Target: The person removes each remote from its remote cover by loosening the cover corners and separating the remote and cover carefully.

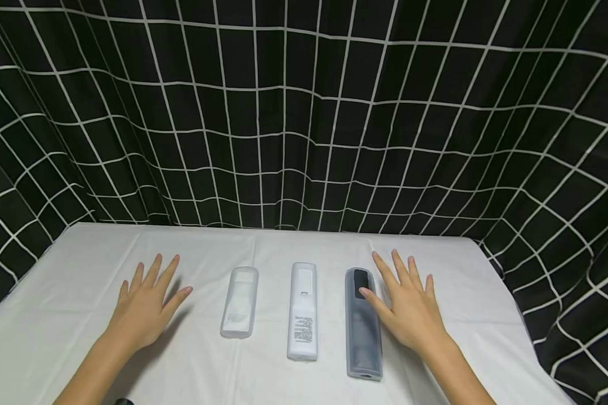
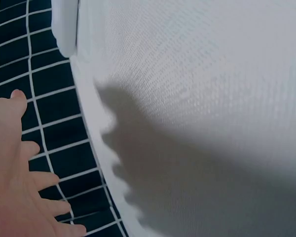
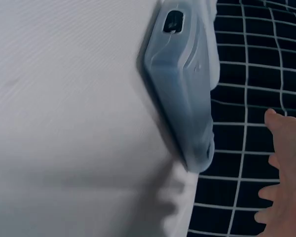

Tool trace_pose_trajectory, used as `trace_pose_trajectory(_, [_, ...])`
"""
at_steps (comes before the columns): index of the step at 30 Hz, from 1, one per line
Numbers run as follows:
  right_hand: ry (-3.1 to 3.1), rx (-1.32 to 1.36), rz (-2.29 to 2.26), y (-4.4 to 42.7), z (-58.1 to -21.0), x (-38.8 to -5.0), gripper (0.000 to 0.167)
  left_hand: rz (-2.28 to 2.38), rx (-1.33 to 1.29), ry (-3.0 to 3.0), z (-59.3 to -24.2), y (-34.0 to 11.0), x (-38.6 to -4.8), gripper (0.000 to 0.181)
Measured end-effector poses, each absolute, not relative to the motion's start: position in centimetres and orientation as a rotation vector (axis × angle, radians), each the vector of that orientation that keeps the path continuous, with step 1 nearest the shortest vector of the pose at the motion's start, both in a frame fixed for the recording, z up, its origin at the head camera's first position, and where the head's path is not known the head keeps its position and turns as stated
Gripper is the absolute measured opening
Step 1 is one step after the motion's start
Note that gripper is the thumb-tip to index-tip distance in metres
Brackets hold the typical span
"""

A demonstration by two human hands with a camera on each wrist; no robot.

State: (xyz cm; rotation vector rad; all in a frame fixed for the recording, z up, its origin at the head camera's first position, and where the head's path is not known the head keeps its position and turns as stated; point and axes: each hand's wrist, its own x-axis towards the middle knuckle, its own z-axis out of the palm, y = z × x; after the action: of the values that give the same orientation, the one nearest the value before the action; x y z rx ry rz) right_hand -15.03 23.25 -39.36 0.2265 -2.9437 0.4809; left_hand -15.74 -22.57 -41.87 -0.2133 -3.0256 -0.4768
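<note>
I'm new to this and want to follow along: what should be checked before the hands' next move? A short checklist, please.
1. Left hand empty: ok.
2. Right hand empty: ok.
3. Small remote, middle remote and grey remote apart from each other: ok.
4. All three lying on the cloth: ok.
5. Grey remote fully visible from above: not ok, the right hand overlaps it.
6. Batteries inside: cannot tell.
</note>
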Motion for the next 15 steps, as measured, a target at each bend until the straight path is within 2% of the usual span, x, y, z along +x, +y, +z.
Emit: trace_pose_trajectory(15, [-2.908, 0.295, 0.504, 20.2, -39.2, -15.8, 0.072, -0.626, -0.287, -2.968, -41.8, -21.1, -16.0, 0.075])
